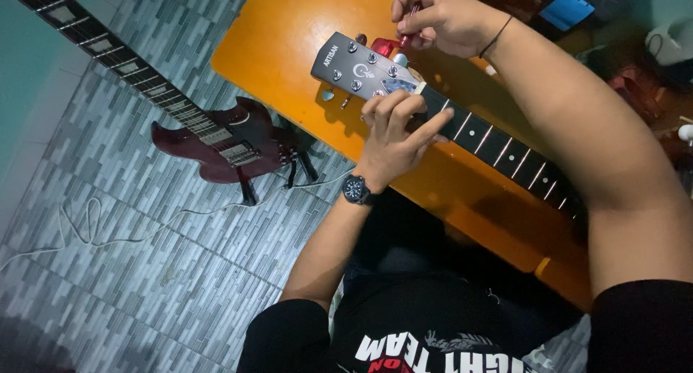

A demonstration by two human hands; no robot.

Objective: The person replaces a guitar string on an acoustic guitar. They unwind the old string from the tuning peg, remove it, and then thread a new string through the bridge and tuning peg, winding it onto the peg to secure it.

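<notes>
Left hand (393, 138) nearest, fingers pressed on guitar neck (469, 131) by headstock (361, 70); right hand (440, 15) pinching red tool (410, 26) over orange tabletop (289, 33).

The guitar neck (498, 145) vanishes under the right forearm (577, 127). The red tool (408, 28) is mostly hidden inside the right hand (440, 15). The second guitar's neck (94, 41) is cut off at the top left corner.

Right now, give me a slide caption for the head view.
Left hand presses the guitar neck near the headstock; right hand pinches a small red tool.

Left hand (393, 131) presses guitar neck (498, 145); right hand (440, 15) perhaps pinches a red tool (408, 26).
</notes>
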